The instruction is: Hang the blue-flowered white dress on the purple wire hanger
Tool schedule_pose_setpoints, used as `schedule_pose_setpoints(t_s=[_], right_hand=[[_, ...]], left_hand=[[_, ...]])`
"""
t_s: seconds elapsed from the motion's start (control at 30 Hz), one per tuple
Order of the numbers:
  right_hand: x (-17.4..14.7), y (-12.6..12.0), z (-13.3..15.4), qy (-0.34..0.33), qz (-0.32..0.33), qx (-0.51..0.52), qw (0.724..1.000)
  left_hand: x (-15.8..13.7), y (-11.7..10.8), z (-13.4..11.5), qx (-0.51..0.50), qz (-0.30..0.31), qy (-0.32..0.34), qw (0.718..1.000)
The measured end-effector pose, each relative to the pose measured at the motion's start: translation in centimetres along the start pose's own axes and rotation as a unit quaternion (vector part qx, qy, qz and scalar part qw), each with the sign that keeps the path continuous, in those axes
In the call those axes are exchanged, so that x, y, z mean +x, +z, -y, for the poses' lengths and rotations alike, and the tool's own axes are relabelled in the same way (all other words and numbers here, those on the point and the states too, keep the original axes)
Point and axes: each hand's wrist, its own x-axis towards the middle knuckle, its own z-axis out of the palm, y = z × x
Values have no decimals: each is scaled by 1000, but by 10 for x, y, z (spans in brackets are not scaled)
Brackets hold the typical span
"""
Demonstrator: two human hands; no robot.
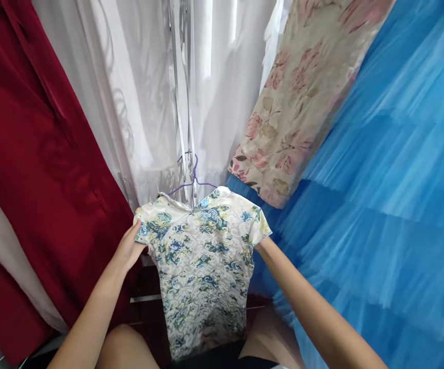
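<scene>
A white cheongsam (206, 261) with blue, green and yellow flowers hangs in front of me on a purple hanger (196, 174). Its short sleeves spread to both sides, and its lower end reaches my lap. My left hand (129, 247) grips the left sleeve at its outer edge, thumb along the side, other fingers mostly hidden. On the other side, my right hand (259, 244) goes under or into the right sleeve; only the wrist shows, so its fingers are hidden by the cloth.
Dark red cloth (33, 143) hangs at left, white curtains (141, 102) behind. A beige garment with pink flowers (283, 123) and a tiered blue tulle skirt (360, 205) hang at right. Pale ribbons (183, 102) drop in front of the hanger.
</scene>
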Motion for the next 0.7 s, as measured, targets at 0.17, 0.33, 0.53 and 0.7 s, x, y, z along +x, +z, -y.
schedule_pose_setpoints(t_s=[0.17,0.33,0.53,0.7], right_hand=[[-16,-18,6,92,-88,155,980],[-12,-9,31,91,-133,242,957],[-15,-15,60,113,-162,286,938],[-98,-12,91,48,-239,190,951]], left_hand=[[-48,4,-5,55,-46,21,997],[-60,26,-34,52,-115,145,981],[-42,65,-82,193,-102,347,912],[-42,85,-76,528,-83,457,711]])
